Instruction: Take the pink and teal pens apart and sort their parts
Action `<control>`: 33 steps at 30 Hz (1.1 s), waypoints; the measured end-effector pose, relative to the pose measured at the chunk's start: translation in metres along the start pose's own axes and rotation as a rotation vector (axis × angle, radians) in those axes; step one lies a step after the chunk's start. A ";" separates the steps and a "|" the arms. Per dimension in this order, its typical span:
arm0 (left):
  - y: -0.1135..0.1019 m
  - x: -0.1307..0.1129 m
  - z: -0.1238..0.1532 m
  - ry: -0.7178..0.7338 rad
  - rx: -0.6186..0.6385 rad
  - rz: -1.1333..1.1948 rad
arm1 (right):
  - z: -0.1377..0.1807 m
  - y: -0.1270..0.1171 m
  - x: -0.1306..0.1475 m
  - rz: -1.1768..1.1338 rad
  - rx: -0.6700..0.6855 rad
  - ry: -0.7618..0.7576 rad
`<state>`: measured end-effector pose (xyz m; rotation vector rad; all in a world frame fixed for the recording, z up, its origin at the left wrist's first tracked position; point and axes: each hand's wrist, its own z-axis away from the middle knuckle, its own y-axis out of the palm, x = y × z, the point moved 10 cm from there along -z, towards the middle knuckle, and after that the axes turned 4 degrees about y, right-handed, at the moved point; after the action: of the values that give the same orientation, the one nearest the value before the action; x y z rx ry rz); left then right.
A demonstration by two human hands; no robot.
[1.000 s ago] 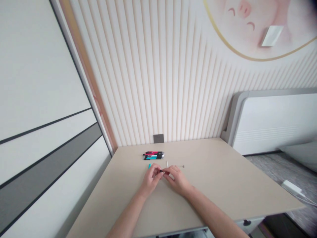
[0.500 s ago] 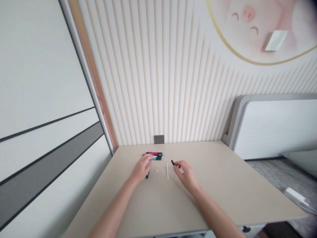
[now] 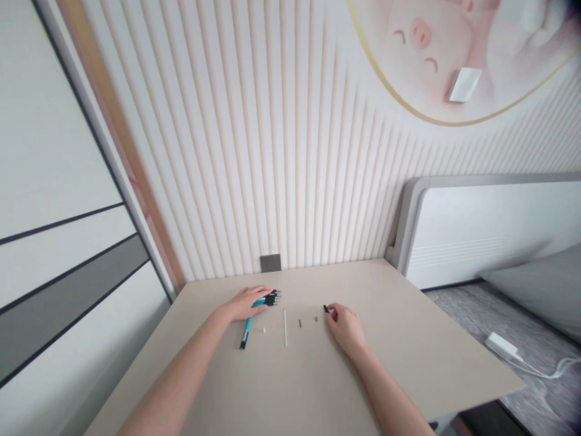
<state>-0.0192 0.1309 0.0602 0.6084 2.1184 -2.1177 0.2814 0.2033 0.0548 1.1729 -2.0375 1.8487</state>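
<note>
My left hand (image 3: 247, 303) lies over a bunch of pens (image 3: 272, 298) with blue and black barrels and metal tips, its fingers stretched out across them. Below it rests a separate blue and black barrel (image 3: 246, 334), its upper end close to the hand. My right hand (image 3: 347, 327) pinches a short black pen part (image 3: 325, 309), mostly covered by the fingers. Between the hands lie a small white piece (image 3: 264, 330), a thin white refill (image 3: 285, 327), a small dark spring-like piece (image 3: 300, 323) and a tiny greyish piece (image 3: 316, 318).
The beige table (image 3: 281, 387) stands against a ribbed wall with a dark socket plate (image 3: 270, 263) just above its back edge. A white cabinet (image 3: 59, 315) rises on the left. To the right are a bed headboard (image 3: 454, 236) and a white adapter (image 3: 503, 346) with cable.
The view has turned right. My left hand has settled flatter over the pens. My right hand has shifted right relative to the refill, and two small pieces now show beside it.
</note>
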 end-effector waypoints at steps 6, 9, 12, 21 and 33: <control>0.005 0.011 -0.004 -0.060 -0.046 -0.053 | 0.000 0.005 0.006 0.017 0.044 -0.016; 0.003 0.020 -0.009 -0.135 -0.081 -0.076 | 0.002 0.006 0.006 0.009 0.061 -0.015; -0.001 0.026 -0.012 -0.186 -0.120 -0.085 | 0.003 0.006 0.007 0.005 0.063 -0.013; -0.020 0.029 -0.004 -0.152 -0.231 -0.050 | 0.007 -0.001 0.008 0.062 0.032 0.019; -0.044 0.011 0.003 -0.196 -0.320 -0.105 | 0.010 -0.004 0.006 0.112 0.065 0.070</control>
<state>-0.0451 0.1316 0.0980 0.2497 2.3456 -1.7411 0.2839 0.1920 0.0592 1.0134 -2.0584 1.9916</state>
